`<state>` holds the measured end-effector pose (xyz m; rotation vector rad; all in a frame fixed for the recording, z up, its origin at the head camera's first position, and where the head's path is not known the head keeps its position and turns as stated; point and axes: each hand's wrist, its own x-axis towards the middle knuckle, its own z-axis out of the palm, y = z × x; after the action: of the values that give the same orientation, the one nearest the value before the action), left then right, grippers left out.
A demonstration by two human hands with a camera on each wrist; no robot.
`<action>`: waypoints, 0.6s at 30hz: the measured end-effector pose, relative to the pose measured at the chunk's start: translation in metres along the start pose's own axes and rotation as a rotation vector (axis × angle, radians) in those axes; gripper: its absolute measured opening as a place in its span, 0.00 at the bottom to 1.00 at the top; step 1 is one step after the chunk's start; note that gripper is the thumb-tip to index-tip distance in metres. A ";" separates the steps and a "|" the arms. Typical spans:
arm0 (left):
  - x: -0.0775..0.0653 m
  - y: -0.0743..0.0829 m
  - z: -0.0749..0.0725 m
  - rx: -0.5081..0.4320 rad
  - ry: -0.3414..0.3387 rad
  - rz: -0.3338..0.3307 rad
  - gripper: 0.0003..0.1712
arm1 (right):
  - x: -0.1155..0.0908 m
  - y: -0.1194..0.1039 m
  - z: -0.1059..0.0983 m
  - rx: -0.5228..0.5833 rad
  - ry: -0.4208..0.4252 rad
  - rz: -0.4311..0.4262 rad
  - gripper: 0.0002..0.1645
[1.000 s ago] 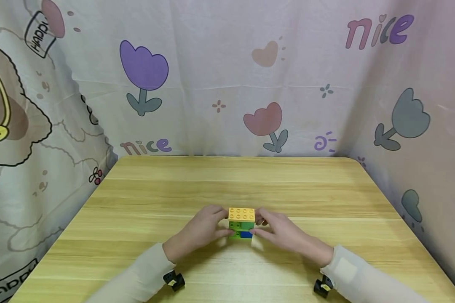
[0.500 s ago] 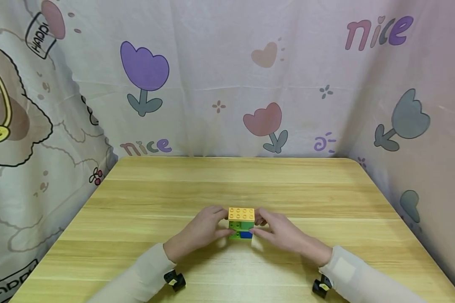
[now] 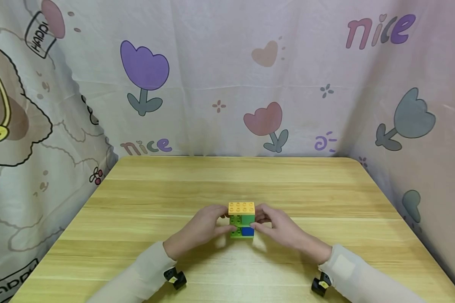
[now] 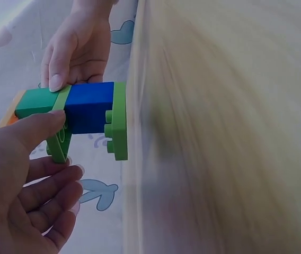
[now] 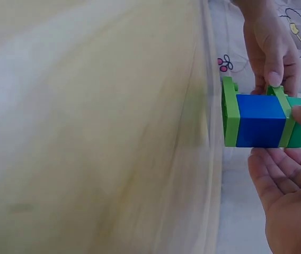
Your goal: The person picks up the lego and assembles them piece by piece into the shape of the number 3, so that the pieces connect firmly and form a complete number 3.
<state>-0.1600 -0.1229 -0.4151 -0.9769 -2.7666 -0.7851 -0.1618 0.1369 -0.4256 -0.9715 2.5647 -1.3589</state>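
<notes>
A stack of toy building bricks (image 3: 248,220) stands between both hands in the middle of the head view. A yellow plate (image 3: 241,208) tops it, over a green brick (image 4: 36,100) and a light green plate (image 4: 62,98). Below come a blue brick (image 5: 260,120) and a light green base plate (image 4: 120,121). My left hand (image 3: 202,226) grips the stack's left side, thumb on the middle light green plate. My right hand (image 3: 282,228) grips the right side, thumb in front near the green brick and middle plate. Some fingers of both hands are hidden behind the stack.
The wooden table (image 3: 167,176) reaches back to a hanging printed cloth (image 3: 204,54), which also closes off the left and right sides. Black wrist cameras (image 3: 175,278) sit below the cuffs of both light sleeves (image 3: 136,273).
The yellow top of the stack has risen slightly in the head view, and more of the blue brick shows. Both thumbs have moved up a little with it.
</notes>
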 end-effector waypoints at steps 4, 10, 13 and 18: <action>0.001 0.004 -0.002 -0.069 -0.003 -0.049 0.17 | 0.000 0.000 0.000 0.023 0.019 -0.013 0.20; 0.003 0.007 -0.004 -0.129 -0.008 -0.086 0.19 | 0.000 -0.001 0.000 0.038 0.039 -0.031 0.20; 0.003 0.008 -0.005 -0.148 0.001 -0.091 0.19 | 0.000 -0.001 -0.001 0.053 0.048 -0.032 0.20; 0.007 0.009 -0.005 -0.230 0.020 -0.109 0.23 | 0.002 -0.003 -0.003 0.110 0.067 0.016 0.19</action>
<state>-0.1604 -0.1154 -0.4048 -0.8509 -2.7778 -1.1436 -0.1630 0.1369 -0.4216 -0.9015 2.5074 -1.5347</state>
